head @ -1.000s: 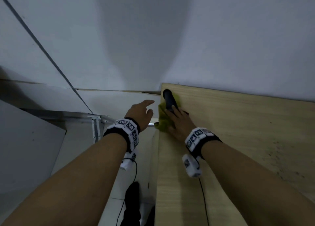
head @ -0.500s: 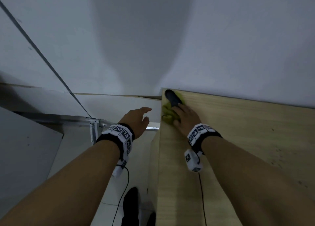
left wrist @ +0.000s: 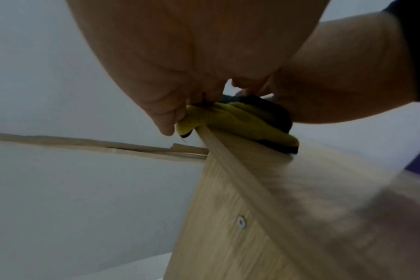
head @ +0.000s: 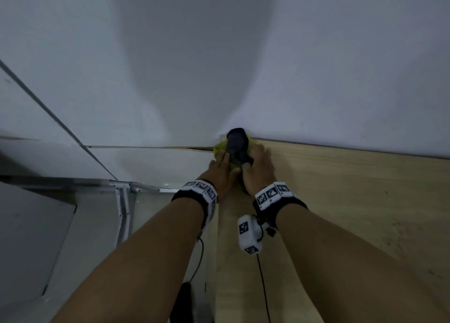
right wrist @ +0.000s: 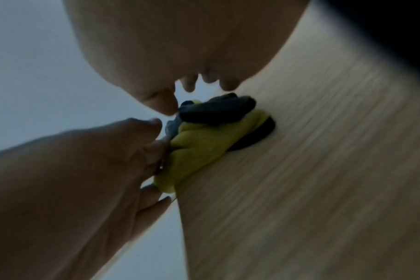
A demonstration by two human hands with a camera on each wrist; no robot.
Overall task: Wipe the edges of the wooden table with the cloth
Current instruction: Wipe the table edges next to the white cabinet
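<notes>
Right now both hands meet at the far left corner of the wooden table (head: 341, 213), where it butts against the pale wall (head: 219, 55). Her or his left hand (head: 220, 170) reaches in from off the table's side, fingers (right wrist: 156, 149) curled and pinching the yellow-green cloth (right wrist: 199, 144) at the very edge. Next to it, the right hand (head: 259, 169) lies over the bunched cloth from the tabletop side, fingers loosely bent above it; whether it truly grips, I cannot tell. A dark fold of the cloth sits on top of the yellow part. Marker-patterned wristbands (head: 272, 193) ring both wrists.
</notes>
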